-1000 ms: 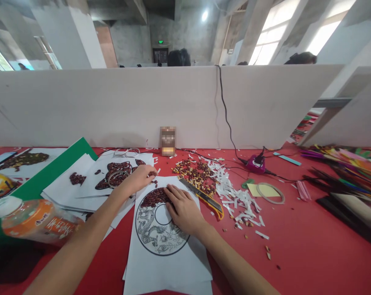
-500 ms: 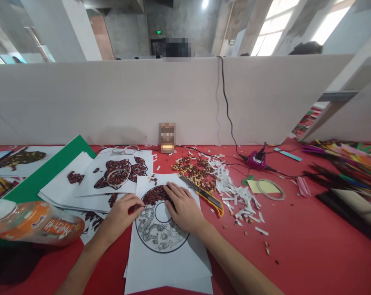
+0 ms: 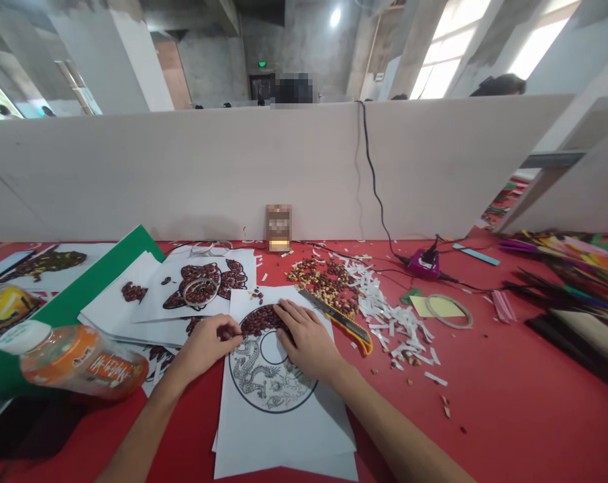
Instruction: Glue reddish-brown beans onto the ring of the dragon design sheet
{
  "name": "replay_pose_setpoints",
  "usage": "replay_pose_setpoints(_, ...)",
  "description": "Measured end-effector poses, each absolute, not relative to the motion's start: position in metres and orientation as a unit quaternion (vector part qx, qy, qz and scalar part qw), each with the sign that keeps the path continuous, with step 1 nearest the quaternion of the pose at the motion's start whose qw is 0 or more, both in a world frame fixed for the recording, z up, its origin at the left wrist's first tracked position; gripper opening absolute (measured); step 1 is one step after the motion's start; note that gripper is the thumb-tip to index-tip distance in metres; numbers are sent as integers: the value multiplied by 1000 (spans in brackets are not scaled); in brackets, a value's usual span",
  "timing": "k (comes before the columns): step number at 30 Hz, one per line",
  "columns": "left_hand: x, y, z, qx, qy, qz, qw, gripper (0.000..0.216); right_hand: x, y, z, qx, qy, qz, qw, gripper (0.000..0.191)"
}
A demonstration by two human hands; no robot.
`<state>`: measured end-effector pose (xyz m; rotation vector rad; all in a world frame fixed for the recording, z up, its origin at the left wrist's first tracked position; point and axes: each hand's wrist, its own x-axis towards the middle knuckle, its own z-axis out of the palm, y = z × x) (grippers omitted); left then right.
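A white sheet (image 3: 294,446) printed with a round dragon-and-flower drawing (image 3: 254,369) lies before me. Dark red beans (image 3: 261,319) cover the upper part of its ring, around a blank centre circle. My left hand (image 3: 211,342) is at the ring's upper left edge, thumb and fingers pinched together at the border of the beans; whatever may be between the tips is too small to make out. My right hand (image 3: 307,339) rests flat over the ring's right side, fingers stretched out, hiding part of the drawing. Several loose beans (image 3: 256,294) lie just above the ring.
A yellow utility knife (image 3: 339,318) lies beside the right hand, near mixed seeds (image 3: 329,278) and white paper scraps (image 3: 384,308). An orange drink bottle (image 3: 82,359) lies at left, near bean-covered sheets (image 3: 158,308). Tape roll (image 3: 449,312), purple power socket (image 3: 423,263) and coloured strips (image 3: 576,268) sit right.
The view has shifted slightly, so everything appears a little further right. My left hand keeps its pinch at the ring's edge, and my right hand still lies on the sheet.
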<state>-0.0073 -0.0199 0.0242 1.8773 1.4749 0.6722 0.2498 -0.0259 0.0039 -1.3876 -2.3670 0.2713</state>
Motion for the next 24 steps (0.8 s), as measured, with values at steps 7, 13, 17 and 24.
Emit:
replay_pose_setpoints(7,-7,-21,16,710,566,273,318,15,249,-26,6,-500,-840,96,190,49)
replay_pose_setpoints(13,-4,-20,12,700,587,269,305,20,247,-25,7,-501,-839,97,188,49)
replay_pose_setpoints(17,-3,-15,15,681,598,278,318,22,246,-25,8,-501,-841,96,179,49)
replay_pose_setpoints(24,-8,3,20,683,598,208,364,30,246,-26,9,-499,-848,80,161,50)
